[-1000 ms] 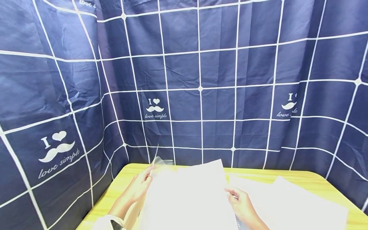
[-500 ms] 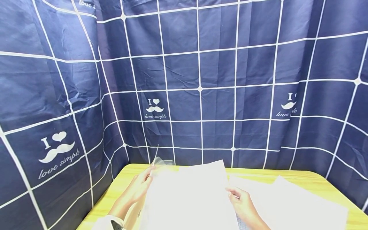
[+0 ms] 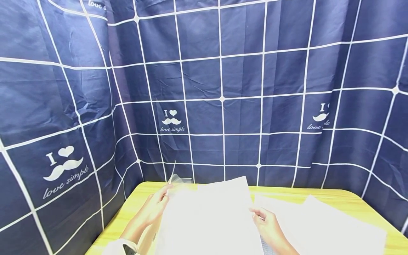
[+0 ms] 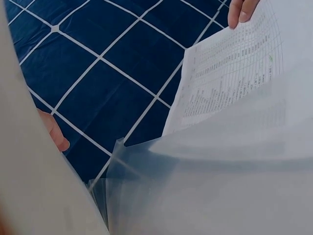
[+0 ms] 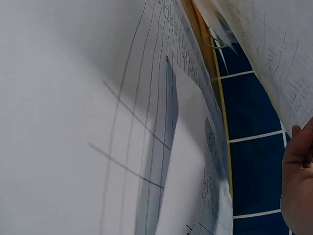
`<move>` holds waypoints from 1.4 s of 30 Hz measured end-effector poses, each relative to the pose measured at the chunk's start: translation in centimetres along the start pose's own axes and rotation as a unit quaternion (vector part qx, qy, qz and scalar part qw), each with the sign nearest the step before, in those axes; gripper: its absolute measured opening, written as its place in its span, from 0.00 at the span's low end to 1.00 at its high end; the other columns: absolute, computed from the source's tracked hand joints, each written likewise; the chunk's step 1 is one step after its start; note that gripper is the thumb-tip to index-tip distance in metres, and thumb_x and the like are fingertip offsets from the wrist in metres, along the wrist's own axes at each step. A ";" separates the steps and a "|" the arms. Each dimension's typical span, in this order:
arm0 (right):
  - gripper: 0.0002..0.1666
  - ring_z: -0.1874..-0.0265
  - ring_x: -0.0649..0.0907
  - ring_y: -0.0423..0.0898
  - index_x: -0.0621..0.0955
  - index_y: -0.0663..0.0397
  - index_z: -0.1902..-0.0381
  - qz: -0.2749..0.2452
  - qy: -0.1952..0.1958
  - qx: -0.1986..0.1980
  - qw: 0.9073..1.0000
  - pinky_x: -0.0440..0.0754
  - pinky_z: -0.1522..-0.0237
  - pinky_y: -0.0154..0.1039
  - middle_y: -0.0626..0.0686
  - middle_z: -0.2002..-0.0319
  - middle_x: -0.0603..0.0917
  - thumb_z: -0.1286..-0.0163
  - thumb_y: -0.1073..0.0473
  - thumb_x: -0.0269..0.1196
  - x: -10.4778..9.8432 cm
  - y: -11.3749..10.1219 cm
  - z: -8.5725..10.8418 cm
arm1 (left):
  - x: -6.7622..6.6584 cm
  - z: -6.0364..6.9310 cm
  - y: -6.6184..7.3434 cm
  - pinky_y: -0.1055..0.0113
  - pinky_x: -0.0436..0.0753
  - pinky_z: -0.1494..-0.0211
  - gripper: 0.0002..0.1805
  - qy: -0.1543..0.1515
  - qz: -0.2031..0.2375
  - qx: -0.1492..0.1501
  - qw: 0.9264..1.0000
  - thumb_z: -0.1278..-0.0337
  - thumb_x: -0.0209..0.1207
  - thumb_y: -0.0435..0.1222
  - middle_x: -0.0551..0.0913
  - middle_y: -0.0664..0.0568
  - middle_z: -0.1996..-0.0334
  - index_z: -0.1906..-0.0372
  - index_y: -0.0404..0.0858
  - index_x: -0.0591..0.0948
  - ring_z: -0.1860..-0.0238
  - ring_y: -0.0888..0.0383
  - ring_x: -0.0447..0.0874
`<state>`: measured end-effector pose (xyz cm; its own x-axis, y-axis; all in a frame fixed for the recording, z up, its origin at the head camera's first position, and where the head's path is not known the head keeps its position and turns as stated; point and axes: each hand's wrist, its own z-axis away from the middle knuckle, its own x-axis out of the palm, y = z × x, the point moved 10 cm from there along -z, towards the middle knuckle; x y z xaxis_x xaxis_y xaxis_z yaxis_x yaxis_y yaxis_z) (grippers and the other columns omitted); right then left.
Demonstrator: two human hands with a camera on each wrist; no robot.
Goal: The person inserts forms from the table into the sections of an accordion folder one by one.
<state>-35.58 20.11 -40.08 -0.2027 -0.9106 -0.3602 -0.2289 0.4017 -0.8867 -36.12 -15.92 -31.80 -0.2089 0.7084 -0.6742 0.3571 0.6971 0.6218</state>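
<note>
A printed paper sheet (image 4: 227, 73) is pinched at its edge by the right hand (image 3: 271, 226); its lower part shows behind a translucent plastic sleeve (image 4: 210, 191), gripped by the left hand (image 3: 154, 207). Right of the right hand, white papers (image 3: 338, 226) lie on the desk (image 3: 345, 198).

Room to pass lies above the white sheet (image 3: 211, 216) at lower centre, up to the curtain (image 3: 242, 117) blocking the upper frame.
</note>
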 end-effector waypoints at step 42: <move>0.14 0.54 0.81 0.42 0.82 0.65 0.56 -0.032 -0.014 -0.010 0.999 0.78 0.53 0.33 0.59 0.54 0.84 0.37 0.73 0.55 2.0 -0.3 -0.1 | 0.2 0.1 0.2 0.49 0.70 0.37 0.20 -0.006 0.008 -0.002 1.000 0.33 0.45 0.34 0.72 0.45 0.36 0.38 0.41 0.74 0.40 0.46 0.74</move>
<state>-36.01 18.19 -40.54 -0.1601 -0.9367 -0.3113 -0.2592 0.3442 -0.9024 -36.03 -15.69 -31.85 -0.1928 0.7183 -0.6685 0.3566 0.6860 0.6342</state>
